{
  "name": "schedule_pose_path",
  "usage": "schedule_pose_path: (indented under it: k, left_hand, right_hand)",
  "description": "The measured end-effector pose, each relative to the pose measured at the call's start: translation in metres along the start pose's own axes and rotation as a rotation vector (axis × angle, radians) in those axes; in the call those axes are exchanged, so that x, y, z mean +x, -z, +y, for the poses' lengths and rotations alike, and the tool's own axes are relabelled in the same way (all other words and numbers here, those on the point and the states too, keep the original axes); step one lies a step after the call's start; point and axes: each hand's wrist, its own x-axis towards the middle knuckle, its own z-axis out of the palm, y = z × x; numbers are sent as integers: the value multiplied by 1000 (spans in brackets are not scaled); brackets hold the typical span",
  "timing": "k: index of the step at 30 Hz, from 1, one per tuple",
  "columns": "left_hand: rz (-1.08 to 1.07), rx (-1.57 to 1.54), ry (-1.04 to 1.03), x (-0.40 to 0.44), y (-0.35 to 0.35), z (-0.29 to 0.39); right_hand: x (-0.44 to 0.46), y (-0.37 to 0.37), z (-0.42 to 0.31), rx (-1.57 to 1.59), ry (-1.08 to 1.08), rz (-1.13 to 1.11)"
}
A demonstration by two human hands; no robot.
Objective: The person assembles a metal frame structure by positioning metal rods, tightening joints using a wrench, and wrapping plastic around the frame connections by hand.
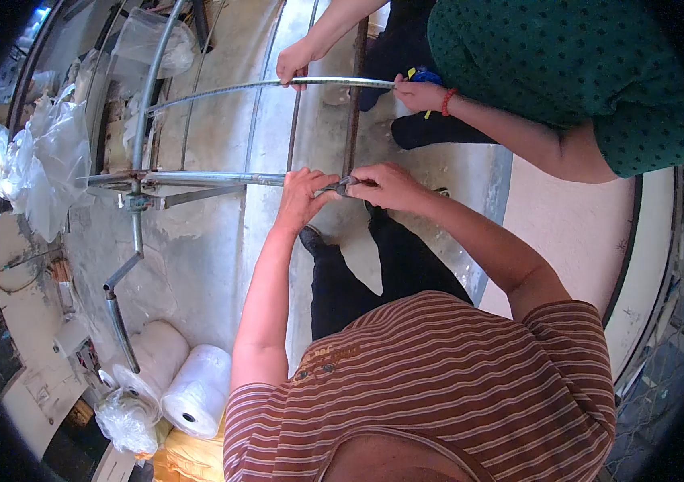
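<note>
My left hand [304,195] is closed at the right end of a horizontal metal tube [213,178], near a dark metal joint. My right hand [390,186] pinches a small dark metal piece [345,186] at that end, just right of my left hand. What exactly the piece is, I cannot make out. Beyond my hands, a co-worker in a green dotted top [551,64] holds a stretched tape measure [334,81], one hand on the strip and the other at its blue case [425,76].
Upright and crossing metal tubes with a crank [122,321] stand at the left, with clear plastic bags [57,161] hanging there. White rolls [197,390] lie at the lower left. Thin rods and a rusty bar [356,104] run beyond my hands, over the pale floor.
</note>
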Motion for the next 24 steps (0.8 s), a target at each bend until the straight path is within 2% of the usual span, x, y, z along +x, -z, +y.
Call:
schedule_pose_path:
  k: [5,8,10,11,13,15,18,24]
  left_hand:
    - [18,8,-26,1,-3,-3]
    - [64,-10,-74,-1,-6,-9]
    - [59,-69,-67,1,-18,-21]
    - [47,-23,-48,0,-14,-14]
    - [40,22,-27,0,-9,-4]
    - [39,12,-17,3,-9,-4]
    - [-19,60,-6,4,-10,-7]
    - [6,41,12,3,-14,-9]
  right_hand:
    - [20,-1,24,-86,113,-115]
    - [38,17,13,-180,107,-285]
    - [54,19,32,-104,45,-436]
    - [55,28,18,-68,98,-493]
    - [68,41,9,-114,-48,-710]
    - [79,43,1,-196,-87,-805]
    - [93,38,1,-261,-250,-850]
    - [104,38,-3,-333,-221,-944]
